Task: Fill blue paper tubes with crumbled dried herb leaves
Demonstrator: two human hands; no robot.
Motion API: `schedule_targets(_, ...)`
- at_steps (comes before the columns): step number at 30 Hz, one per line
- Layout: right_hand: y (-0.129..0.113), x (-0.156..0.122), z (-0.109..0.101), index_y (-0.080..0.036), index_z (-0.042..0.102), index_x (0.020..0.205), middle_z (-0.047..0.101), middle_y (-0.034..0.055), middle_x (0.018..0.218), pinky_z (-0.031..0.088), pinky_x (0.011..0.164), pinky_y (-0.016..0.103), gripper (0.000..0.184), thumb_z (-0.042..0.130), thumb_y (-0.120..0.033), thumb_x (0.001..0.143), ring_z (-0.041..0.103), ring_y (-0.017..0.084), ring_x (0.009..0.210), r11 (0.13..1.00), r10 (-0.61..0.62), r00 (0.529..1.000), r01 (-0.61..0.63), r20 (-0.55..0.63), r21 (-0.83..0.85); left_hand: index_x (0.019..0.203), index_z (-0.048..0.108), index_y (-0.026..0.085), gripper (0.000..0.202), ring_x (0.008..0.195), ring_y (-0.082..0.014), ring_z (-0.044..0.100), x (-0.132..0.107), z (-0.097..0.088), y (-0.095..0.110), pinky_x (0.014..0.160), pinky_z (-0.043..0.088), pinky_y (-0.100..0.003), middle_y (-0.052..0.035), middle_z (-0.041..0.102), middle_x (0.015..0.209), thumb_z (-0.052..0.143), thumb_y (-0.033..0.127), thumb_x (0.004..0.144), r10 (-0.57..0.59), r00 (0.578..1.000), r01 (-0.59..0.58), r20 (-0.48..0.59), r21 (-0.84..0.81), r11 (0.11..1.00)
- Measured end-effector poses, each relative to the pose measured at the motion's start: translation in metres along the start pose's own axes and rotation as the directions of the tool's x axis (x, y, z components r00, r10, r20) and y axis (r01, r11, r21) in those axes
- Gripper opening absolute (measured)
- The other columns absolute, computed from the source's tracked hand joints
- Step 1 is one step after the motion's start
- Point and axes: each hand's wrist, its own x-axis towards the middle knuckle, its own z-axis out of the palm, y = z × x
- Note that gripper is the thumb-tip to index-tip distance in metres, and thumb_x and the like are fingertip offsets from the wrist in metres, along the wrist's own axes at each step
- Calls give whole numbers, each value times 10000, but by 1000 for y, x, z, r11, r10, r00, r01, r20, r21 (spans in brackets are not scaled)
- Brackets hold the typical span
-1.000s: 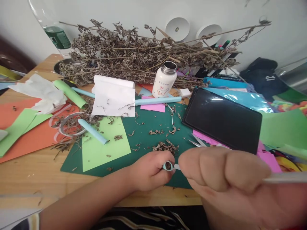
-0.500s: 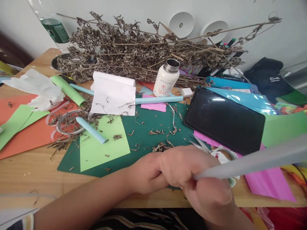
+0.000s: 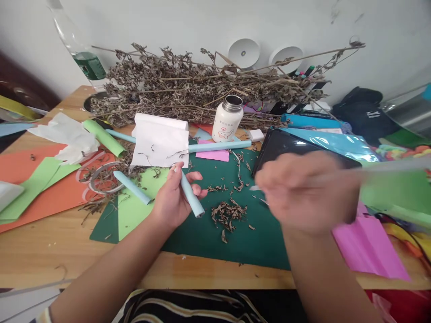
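Observation:
My left hand (image 3: 173, 197) holds a short light-blue paper tube (image 3: 191, 195) between thumb and fingers, its lower end tilted toward me with something dark inside. My right hand (image 3: 303, 193), smeared by motion, is closed around a long pale grey-white stick (image 3: 387, 169) that sticks out to the right. Below and between the hands, a small heap of dried leaf bits (image 3: 229, 215) lies on the green cutting mat (image 3: 256, 251). Another blue paper tube (image 3: 133, 187) rests on a light-green sheet (image 3: 134, 220), left of my left hand.
Dried plant stalks (image 3: 188, 89) stretch across the back. In front stand a white bottle (image 3: 227, 121) and a white paper sheet (image 3: 160, 143) beside a long blue tube (image 3: 218, 146). A black tablet (image 3: 266, 152) lies partly behind my right hand. A tape roll (image 3: 107, 177) is left.
My hands have come apart from where they were together over the mat. The left moved left and shows the blue tube; the right moved up with the stick. The leaf heap is uncovered.

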Motion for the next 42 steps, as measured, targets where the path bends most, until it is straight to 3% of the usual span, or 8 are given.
schedule_targets(6, 59, -14, 21, -182, 556, 668, 406, -33, 506, 270, 421, 222, 313, 436, -437, 804, 355, 74, 431, 956, 68, 997, -72, 24, 284, 819, 362, 193, 110, 339, -36, 437, 8, 0, 4, 437, 473, -194, 0, 587, 617, 295, 254, 883, -128, 956, 116, -265, -60, 991)
schedule_targets(10, 60, -21, 22, -194, 568, 797, 444, -35, 593, 324, 462, 204, 103, 526, -286, 774, 395, 66, 490, 987, 156, 974, -149, 166, -53, 801, 364, 181, 135, 327, -34, 432, 8, 0, 4, 424, 470, -191, -8, 594, 628, 286, 251, 885, -149, 946, 128, -287, -90, 988)
schedule_targets(15, 55, -24, 34, -238, 543, 983, 512, -36, 691, 347, 498, 204, 255, 565, -233, 729, 354, 45, 458, 880, 272, 891, -78, 363, -468, 748, 362, 182, 194, 344, -97, 470, 8, 0, 5, 318, 409, -217, -4, 564, 594, 244, 250, 886, -145, 963, 125, -228, -100, 987)
schedule_targets(26, 60, -35, 54, -227, 500, 861, 542, -54, 697, 329, 447, 170, 164, 530, -181, 706, 375, 39, 449, 867, 386, 912, -307, 139, -392, 695, 481, 121, 291, 436, -116, 543, 13, -4, -2, 460, 489, -239, -27, 538, 535, 315, 287, 866, -168, 938, 140, -304, -114, 984)
schedule_targets(31, 59, -37, 45, -204, 523, 732, 474, -60, 562, 317, 429, 183, 33, 534, -185, 708, 358, 49, 432, 870, 386, 919, -334, 78, -364, 767, 406, 170, 147, 490, -103, 565, 16, -9, -1, 528, 506, -250, 6, 546, 599, 323, 240, 866, 38, 947, -56, -319, -45, 997)
schedule_targets(36, 52, -31, 22, -209, 592, 737, 555, -22, 630, 373, 460, 200, 35, 563, -220, 721, 455, 75, 504, 900, 283, 957, -286, -59, -330, 845, 315, 243, 39, 439, -90, 539, 5, -9, -4, 511, 490, -261, 51, 550, 638, 304, 214, 870, 368, 930, -363, 11, 195, 911)
schedule_targets(39, 49, -26, 8, -223, 615, 749, 598, -14, 720, 408, 502, 202, 55, 577, -193, 723, 499, 80, 570, 937, 148, 979, -185, -143, -296, 952, 301, 273, 140, 501, -112, 574, -10, -9, -13, 510, 487, -270, 22, 586, 757, 383, 228, 847, 407, 820, -534, 403, 284, 796)
schedule_targets(42, 46, -26, 4, -224, 620, 770, 610, 1, 781, 446, 557, 224, 106, 553, -148, 739, 550, 102, 658, 968, 87, 991, -108, -103, -226, 1036, 309, 270, 254, 656, -133, 600, -25, -9, -23, 601, 490, -283, -35, 602, 877, 424, 181, 828, 235, 697, -617, 677, 401, 677)
